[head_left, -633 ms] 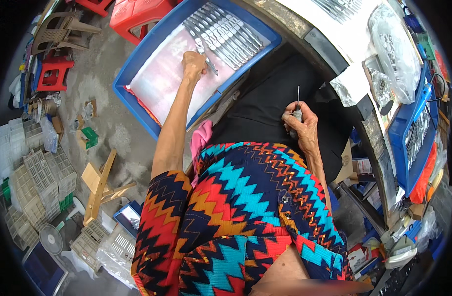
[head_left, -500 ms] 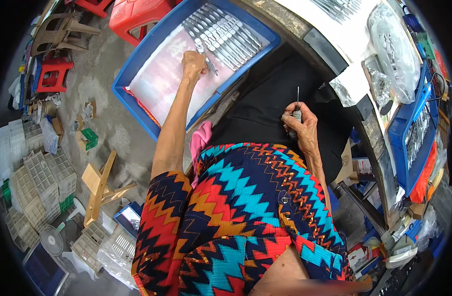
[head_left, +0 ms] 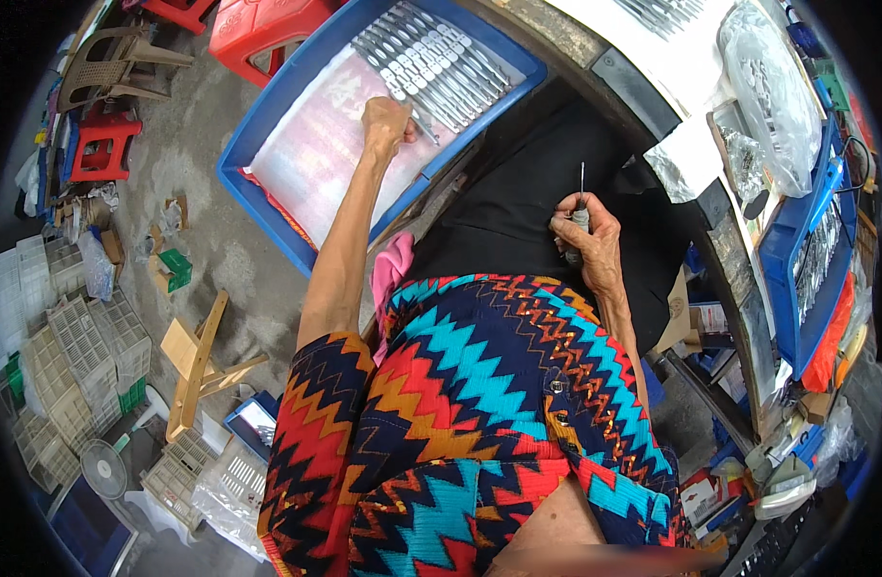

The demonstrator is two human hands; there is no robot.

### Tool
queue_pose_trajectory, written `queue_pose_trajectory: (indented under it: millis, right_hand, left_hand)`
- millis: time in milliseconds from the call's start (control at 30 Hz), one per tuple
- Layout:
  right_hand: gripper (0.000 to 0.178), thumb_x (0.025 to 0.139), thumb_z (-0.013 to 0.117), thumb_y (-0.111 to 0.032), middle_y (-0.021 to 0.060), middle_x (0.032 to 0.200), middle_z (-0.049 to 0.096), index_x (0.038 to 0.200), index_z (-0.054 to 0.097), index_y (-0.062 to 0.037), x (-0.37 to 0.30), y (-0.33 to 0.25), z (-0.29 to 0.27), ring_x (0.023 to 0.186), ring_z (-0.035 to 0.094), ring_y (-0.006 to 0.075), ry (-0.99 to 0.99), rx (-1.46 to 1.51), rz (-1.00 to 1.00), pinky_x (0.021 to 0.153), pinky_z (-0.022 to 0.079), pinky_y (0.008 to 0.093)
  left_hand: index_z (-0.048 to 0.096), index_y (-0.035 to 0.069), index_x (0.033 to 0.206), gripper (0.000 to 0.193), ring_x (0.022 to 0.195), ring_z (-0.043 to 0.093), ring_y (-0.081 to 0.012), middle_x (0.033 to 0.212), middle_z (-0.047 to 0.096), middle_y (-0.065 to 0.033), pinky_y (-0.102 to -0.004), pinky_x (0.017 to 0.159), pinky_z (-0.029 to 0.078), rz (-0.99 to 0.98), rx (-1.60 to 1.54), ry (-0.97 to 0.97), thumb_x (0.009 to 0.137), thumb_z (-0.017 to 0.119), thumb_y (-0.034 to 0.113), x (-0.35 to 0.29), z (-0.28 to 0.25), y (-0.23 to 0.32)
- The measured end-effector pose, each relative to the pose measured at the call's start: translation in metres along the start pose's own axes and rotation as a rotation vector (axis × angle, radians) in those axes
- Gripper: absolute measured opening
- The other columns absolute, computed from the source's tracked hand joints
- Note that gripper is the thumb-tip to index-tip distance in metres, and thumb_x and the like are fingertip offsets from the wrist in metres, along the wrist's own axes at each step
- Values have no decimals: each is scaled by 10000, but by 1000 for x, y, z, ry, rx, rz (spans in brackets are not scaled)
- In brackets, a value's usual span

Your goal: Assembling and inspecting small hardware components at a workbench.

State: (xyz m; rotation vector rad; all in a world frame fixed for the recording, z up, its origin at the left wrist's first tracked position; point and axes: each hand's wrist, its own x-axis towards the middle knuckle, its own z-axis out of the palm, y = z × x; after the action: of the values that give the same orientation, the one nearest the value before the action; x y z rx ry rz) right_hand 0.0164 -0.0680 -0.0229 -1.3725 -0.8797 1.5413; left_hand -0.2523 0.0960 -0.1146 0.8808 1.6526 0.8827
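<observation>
My left hand [head_left: 387, 123] is inside a shallow blue tray [head_left: 231, 165] at the upper middle, its fingers closed on a slim silvery metal piece [head_left: 427, 129]. One end of that piece sticks out to the right of the fingers, beside a row of similar slender metal pieces [head_left: 439, 72] with oval parts. They lie side by side on the tray's pale pinkish lining [head_left: 321, 159]. Over my dark-clad lap, my right hand [head_left: 591, 238] is wrapped around a small screwdriver [head_left: 580, 213]. Its thin shaft points away from me, touching nothing I can see.
A worktable [head_left: 739, 279] runs along the right, bearing a clear plastic bag [head_left: 770, 101] and another blue bin [head_left: 782, 332] of metal parts. Red stools [head_left: 253, 37] stand past the tray. At left are stacked plastic baskets [head_left: 75, 332] and a small wooden stool [head_left: 199, 370].
My left hand has shifted slightly to the right with the slim metal piece, closer to the row. My right hand and the screwdriver have hardly moved.
</observation>
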Motion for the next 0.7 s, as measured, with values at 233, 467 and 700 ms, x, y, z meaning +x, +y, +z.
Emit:
queue_pose_trajectory:
  millis: [233,467,700]
  right_hand:
    - [120,744,624,-45,-9,677,526,824,535,-46,2,5,-2,562,489,54,-14,36,-11,516,409,192]
    - [112,742,621,-37,-5,679,529,814,535,-43,1,4,-2,560,490,55,-11,58,-2,517,409,193]
    - [119,740,625,-34,-3,687,530,818,536,-41,2,4,-1,565,492,58,-10,47,-6,516,408,195]
  left_hand:
    - [532,-56,636,168,400,506,-121,559,556,-107,-252,344,453,-37,30,2,763,565,48,-2,4,4]
    - [555,-116,617,166,383,526,-166,561,587,-153,-282,318,435,-96,14,-25,726,533,6,-5,3,7]
    - [524,-99,817,195,407,531,-186,610,586,-151,-304,327,401,97,226,156,692,543,48,-13,8,8]
